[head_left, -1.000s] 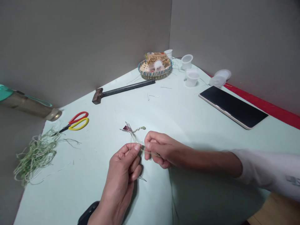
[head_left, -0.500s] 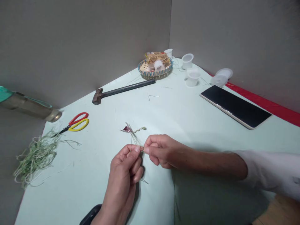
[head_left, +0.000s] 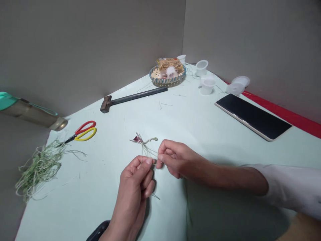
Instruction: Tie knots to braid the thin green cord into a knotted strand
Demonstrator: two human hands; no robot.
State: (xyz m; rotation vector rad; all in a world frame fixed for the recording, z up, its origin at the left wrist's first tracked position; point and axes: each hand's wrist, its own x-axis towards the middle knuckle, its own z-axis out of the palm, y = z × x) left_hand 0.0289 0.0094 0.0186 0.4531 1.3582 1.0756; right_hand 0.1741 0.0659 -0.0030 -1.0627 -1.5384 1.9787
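**Item in hand:** twisted strands of pale green fibre [head_left: 146, 148], bound around a small dark red piece [head_left: 136, 138], with a knotted green tip [head_left: 153, 139] beyond it. You hold the item just above your grips, and you cannot tell from this view whether it touches the table.

**Grip:** your left hand [head_left: 132, 190] is closed, thumb and forefinger pinching the strands, other fingers curled. Your right hand [head_left: 179, 159], coming in from a white sleeve [head_left: 293, 184], pinches them from the other side, fingertips nearly meeting the left thumb.

**State:** binding and knotted tip made; loose ends stick out below your left hand. A heap of loose fibre [head_left: 37, 170] lies unused at the left of the table [head_left: 87, 207].

**Also on the table:** red-and-yellow scissors [head_left: 85, 130], a hammer [head_left: 130, 95], a woven basket [head_left: 167, 80], white plastic cups [head_left: 207, 86] and a dark tablet [head_left: 253, 115].
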